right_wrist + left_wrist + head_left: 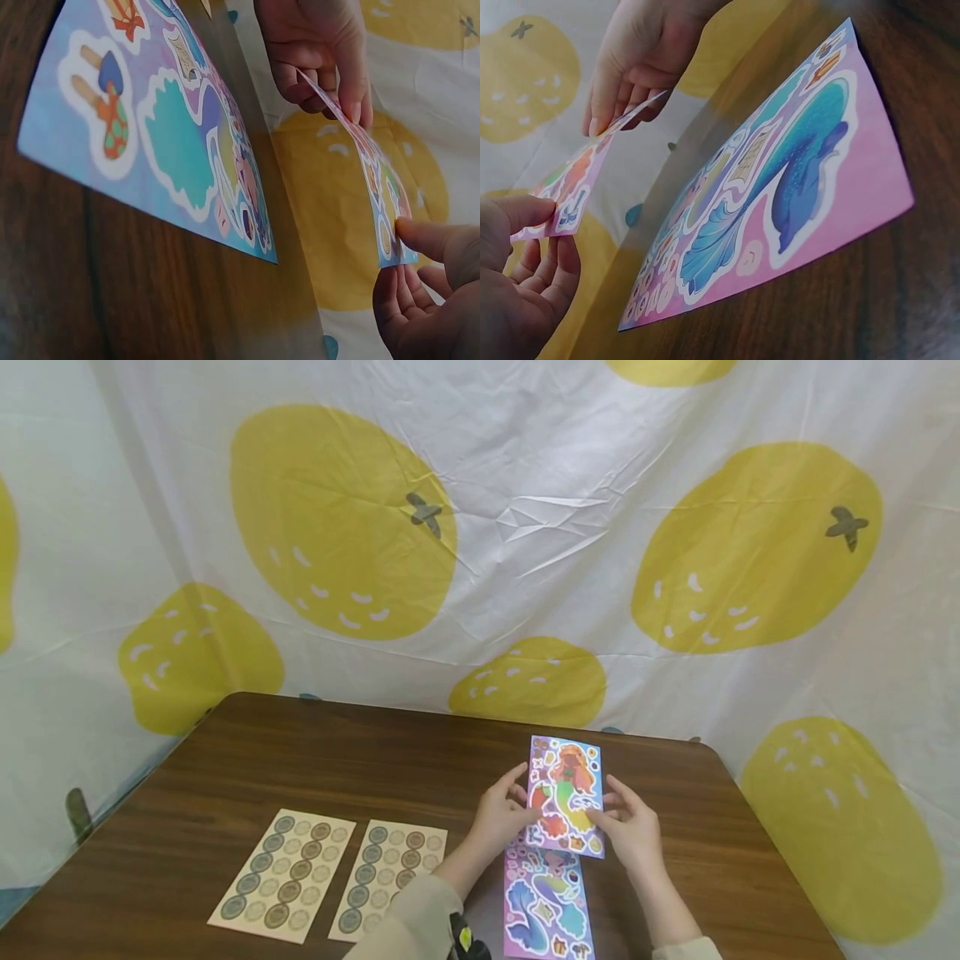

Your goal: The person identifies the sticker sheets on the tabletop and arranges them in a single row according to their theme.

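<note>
Both hands hold up one mermaid sticker sheet (pixel 551 777) by its two long sides. The left hand (pixel 501 810) pinches its left edge between thumb and fingers, and the right hand (pixel 630 827) pinches the right edge the same way. An orange-haired mermaid with a green and yellow tail is printed on it. On the table beneath lies a second mermaid sticker sheet (pixel 547 906), pink and blue, its upper end partly covered in the head view by the held one. The left wrist view shows the lower sheet's blue tail (pixel 810 165) close up, the held sheet (pixel 577 176) nearly edge-on.
Two cream sheets of round stickers lie to the left on the dark wooden table (pixel 360 743): one farther left (pixel 255 917), the other (pixel 362 877) beside it, partly behind the left sleeve (pixel 420 918). A white cloth (pixel 525 593) with yellow fruit hangs behind the table.
</note>
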### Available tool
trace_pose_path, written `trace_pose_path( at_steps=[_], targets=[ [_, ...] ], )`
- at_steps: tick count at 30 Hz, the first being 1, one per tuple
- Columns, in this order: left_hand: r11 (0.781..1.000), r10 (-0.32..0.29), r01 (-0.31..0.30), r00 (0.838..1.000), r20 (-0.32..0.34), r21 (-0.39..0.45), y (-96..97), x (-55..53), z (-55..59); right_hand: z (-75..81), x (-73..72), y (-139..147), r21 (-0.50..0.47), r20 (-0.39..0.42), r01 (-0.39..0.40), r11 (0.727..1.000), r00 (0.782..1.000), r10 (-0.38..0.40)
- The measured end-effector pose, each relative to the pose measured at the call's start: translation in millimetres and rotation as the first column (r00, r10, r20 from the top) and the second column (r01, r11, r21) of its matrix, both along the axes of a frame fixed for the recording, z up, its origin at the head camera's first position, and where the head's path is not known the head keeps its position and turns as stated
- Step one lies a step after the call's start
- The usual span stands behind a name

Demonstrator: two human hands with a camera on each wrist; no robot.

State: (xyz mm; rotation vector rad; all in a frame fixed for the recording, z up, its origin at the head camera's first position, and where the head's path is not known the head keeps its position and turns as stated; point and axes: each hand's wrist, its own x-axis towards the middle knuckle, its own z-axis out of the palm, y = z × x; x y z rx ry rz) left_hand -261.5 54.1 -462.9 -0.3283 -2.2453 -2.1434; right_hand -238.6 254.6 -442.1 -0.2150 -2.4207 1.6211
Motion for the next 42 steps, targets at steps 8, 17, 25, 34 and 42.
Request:
trace_pose_path(
  at_steps=[8, 17, 25, 34, 42],
  targets=[
    [1.000, -0.023, 0.023, 1.000, 0.004, -0.009, 1.6, 7.9, 4.2, 2.8, 8.1, 6.9, 0.025, 0.002, -0.015, 1.000, 1.000, 0.015],
    [0.998, -0.049, 0.049, 0.999, -0.013, -0.026, 4.8, 13.6, 2.3, 3.0, 16.5, 13.8, 0.047, 0.019, -0.028, 0.998, 0.999, 0.028],
    [0.997, -0.072, 0.072, 0.997, -0.022, -0.016, 9.2, 19.6, 0.6, 3.2, 24.2, 19.3, 0.072, 0.026, -0.027, 0.997, 0.999, 0.025],
    [0.996, -0.092, 0.091, 0.995, -0.029, -0.016, 13.9, 27.2, 1.5, 3.2, 33.2, 26.2, 0.082, 0.024, -0.041, 0.996, 0.999, 0.039],
    [0.990, -0.138, 0.139, 0.989, -0.046, 0.010, 18.7, 32.0, -1.4, 3.8, 42.5, 33.8, 0.099, 0.047, -0.044, 0.994, 0.998, 0.040]
  ],
)
